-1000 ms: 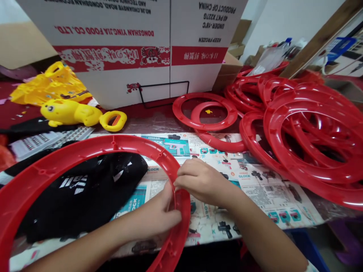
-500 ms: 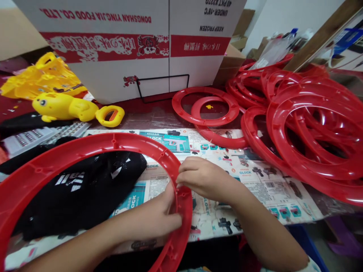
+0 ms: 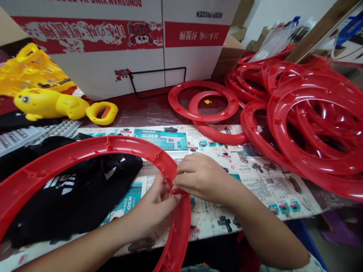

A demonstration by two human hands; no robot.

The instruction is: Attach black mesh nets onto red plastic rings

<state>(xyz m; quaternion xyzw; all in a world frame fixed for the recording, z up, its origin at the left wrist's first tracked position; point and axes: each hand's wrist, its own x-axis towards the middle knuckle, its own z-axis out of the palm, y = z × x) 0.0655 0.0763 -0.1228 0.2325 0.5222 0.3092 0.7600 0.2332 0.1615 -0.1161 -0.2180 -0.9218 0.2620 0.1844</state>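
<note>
A large red plastic ring point(image 3: 124, 145), its ribbed channel side facing me, is held tilted over the table's left half. My left hand point(image 3: 160, 200) grips its right part from inside the opening, thumb on the inner edge. From the other side my right hand point(image 3: 201, 177) reaches over the same part, fingers curled and pinched at the inner edge close to my left thumb. Whether a small piece sits between those right fingertips is hidden. Through the ring's opening, a black cloth with white print point(image 3: 85, 192) shows on the table.
Several red rings point(image 3: 306, 124) are heaped at the right. Two more rings point(image 3: 204, 85) overlap near a large white carton point(image 3: 99, 75). A yellow animal-shaped toy point(image 3: 53, 104) lies at left beside a yellow bag point(image 3: 36, 71). Printed card sheets point(image 3: 252, 189) cover the tabletop.
My left thumb has moved up the ring's inner edge, closer to my right fingertips. The view has shifted slightly; the ring stays in both hands.
</note>
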